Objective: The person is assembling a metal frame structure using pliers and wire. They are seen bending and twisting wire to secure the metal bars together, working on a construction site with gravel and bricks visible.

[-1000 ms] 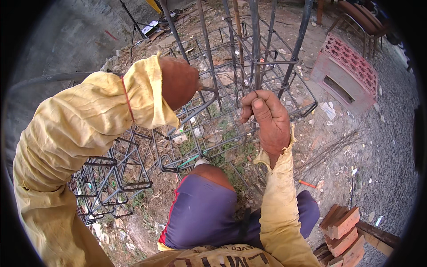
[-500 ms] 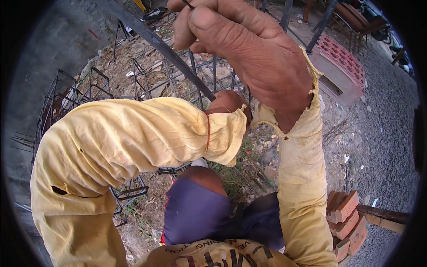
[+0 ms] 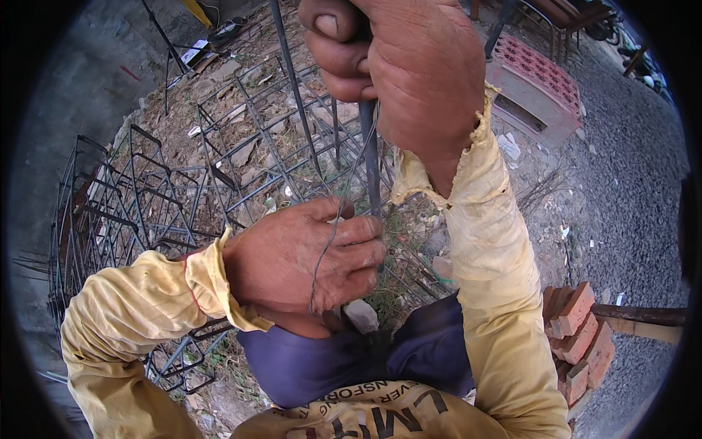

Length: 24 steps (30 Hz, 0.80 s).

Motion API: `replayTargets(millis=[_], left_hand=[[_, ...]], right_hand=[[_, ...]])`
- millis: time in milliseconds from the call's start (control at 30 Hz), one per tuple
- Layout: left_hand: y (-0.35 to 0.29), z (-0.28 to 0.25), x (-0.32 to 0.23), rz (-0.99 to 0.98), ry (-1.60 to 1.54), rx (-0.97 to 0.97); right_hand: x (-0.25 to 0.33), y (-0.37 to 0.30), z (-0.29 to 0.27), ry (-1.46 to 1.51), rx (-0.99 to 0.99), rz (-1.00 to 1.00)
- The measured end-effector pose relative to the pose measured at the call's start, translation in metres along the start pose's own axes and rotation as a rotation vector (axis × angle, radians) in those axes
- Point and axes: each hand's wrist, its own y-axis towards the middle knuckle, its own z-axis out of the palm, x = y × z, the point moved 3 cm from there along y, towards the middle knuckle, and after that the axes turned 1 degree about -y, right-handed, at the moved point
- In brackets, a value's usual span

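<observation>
A dark steel bar (image 3: pixel 370 164) is being shown running down from just beneath the right hand's fingers to the left hand's fingers, its upper part being hidden by the right hand (image 3: pixel 420 80). That hand is being cut off by the top edge; its fingers are being kept folded tightly inward, and whatever is being enclosed cannot be told. The left hand (image 3: pixel 311 252) is being seen from the back, its fingers being half bent across the bar; whether it is being gripped cannot be told, the undersides being hidden. A thin wire (image 3: pixel 336 230) is being draped over the left knuckles, its upper end being lost near the right fingers. Left of the left fingers, a rebar cage (image 3: pixel 167 241) is being partly covered by a yellow sleeve (image 3: pixel 139 300). Well right of both hands' fingers, bricks (image 3: pixel 581 336) are being stacked up.
</observation>
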Motion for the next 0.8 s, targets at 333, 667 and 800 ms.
replayTargets(millis=[333,667,800], left_hand=[[-0.038,-0.107,0.08,-0.565,-0.169,-0.532],[0.011,-0.134,0.121,-0.573,-0.641,-0.959],[0.032,-0.127,0.144,-0.546,-0.8,-1.026]], right_hand=[[0.037,-0.014,-0.023,-0.135,-0.271,-0.064],[0.039,-0.017,0.013,-0.231,-0.52,-0.218],[0.032,-0.017,0.023,-0.154,-0.611,-0.276]])
